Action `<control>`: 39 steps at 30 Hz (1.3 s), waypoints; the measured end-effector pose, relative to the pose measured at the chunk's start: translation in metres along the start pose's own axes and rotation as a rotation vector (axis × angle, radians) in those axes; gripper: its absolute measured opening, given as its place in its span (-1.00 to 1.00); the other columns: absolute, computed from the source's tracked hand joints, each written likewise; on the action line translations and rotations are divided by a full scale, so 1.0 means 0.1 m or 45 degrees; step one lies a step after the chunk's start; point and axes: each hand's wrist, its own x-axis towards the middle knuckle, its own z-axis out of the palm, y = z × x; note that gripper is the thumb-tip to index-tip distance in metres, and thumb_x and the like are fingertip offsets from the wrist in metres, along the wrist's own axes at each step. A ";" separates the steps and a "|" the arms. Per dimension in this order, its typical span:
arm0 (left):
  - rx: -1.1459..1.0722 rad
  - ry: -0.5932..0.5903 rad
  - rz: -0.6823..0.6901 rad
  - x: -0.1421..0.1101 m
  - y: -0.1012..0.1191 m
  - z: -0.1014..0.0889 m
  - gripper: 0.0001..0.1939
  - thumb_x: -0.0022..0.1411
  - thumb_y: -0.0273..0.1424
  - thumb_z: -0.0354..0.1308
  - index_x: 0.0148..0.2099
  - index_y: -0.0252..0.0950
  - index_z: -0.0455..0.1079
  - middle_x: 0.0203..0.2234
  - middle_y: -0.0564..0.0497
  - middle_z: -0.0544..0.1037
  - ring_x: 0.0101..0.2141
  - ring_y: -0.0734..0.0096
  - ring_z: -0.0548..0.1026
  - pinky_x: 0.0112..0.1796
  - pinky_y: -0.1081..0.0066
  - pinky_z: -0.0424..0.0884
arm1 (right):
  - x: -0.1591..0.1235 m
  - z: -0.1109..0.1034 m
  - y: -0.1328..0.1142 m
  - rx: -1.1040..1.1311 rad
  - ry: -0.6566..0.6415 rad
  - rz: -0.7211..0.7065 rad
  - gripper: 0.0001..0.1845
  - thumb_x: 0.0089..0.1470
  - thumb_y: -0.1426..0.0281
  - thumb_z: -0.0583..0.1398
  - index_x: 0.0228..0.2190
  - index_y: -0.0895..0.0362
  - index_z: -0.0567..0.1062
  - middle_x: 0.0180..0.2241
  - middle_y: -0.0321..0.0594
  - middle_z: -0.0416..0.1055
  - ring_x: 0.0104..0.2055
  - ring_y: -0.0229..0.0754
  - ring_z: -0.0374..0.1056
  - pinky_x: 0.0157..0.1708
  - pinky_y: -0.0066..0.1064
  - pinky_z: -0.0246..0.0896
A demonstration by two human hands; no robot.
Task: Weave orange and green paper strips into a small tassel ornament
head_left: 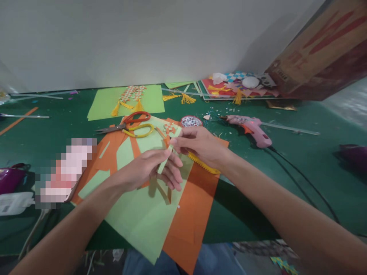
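Note:
Over the papers on the table, my left hand [156, 166] pinches a pale green paper strip [164, 163] between thumb and fingers. My right hand [199, 143] grips the upper part of the same piece, a small weave of orange and green paper strips [170, 130]. Loose strip ends hang below my left fingers. Beneath both hands lie green paper sheets [137, 217] and orange paper sheets [197, 202]. Scissors [133, 126] with red and yellow handles rest just beyond my left hand. A yellow toothed strip [203, 163] lies under my right wrist.
A pink glue gun [252, 128] lies at right, its cable [304, 183] trailing forward. A dish of small beads [191, 121] stands behind my right hand. Woven paper with yellow tassels [133, 93] lies at the back. A blurred phone [67, 172] is at left, a paper bag [323, 49] back right.

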 end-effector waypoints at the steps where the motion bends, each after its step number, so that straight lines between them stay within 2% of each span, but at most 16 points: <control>1: 0.009 -0.001 0.004 0.00 0.00 0.00 -0.69 0.36 -0.24 -0.02 -0.26 -0.39 0.37 -0.50 -0.05 0.56 -0.49 0.39 0.57 -0.41 0.44 0.47 | 0.00 0.00 0.00 0.001 0.019 -0.009 -0.67 -0.18 0.21 0.36 -0.66 0.16 0.40 -0.66 -0.37 0.28 -0.58 -0.39 0.15 -0.55 -0.45 -0.01; 10: 0.049 0.034 -0.045 -0.01 -0.01 -0.01 -0.76 0.36 -0.32 0.00 -0.27 -0.38 0.38 -0.49 -0.03 0.58 -0.47 0.41 0.58 -0.39 0.45 0.47 | 0.00 0.00 -0.01 -0.036 0.065 -0.016 -0.66 -0.16 0.21 0.34 -0.67 0.16 0.38 -0.66 -0.36 0.27 -0.57 -0.38 0.16 -0.54 -0.45 0.03; 22: 0.081 0.035 -0.046 -0.01 0.00 0.00 -0.77 0.33 -0.28 0.06 -0.26 -0.37 0.37 -0.46 -0.03 0.58 -0.45 0.41 0.59 -0.39 0.48 0.48 | 0.02 -0.02 0.00 -0.077 0.041 -0.039 -0.69 -0.16 0.23 0.34 -0.66 0.16 0.40 -0.65 -0.38 0.26 -0.57 -0.39 0.14 -0.54 -0.46 0.02; 29: 0.026 0.026 -0.011 0.00 -0.02 -0.03 -0.68 0.36 -0.22 -0.02 -0.24 -0.38 0.37 -0.49 -0.05 0.58 -0.48 0.38 0.58 -0.45 0.47 0.48 | 0.01 -0.04 -0.02 -0.050 0.045 -0.047 -0.67 -0.17 0.22 0.35 -0.67 0.15 0.39 -0.66 -0.37 0.25 -0.57 -0.38 0.14 -0.54 -0.45 0.02; 39: 0.137 0.101 -0.003 -0.01 -0.03 0.00 -0.72 0.37 -0.27 -0.04 -0.24 -0.37 0.37 -0.49 -0.04 0.58 -0.48 0.38 0.59 -0.44 0.47 0.47 | 0.01 -0.03 -0.03 -0.035 0.064 -0.033 -0.63 -0.19 0.17 0.35 -0.65 0.16 0.38 -0.66 -0.36 0.27 -0.58 -0.38 0.16 -0.56 -0.45 0.02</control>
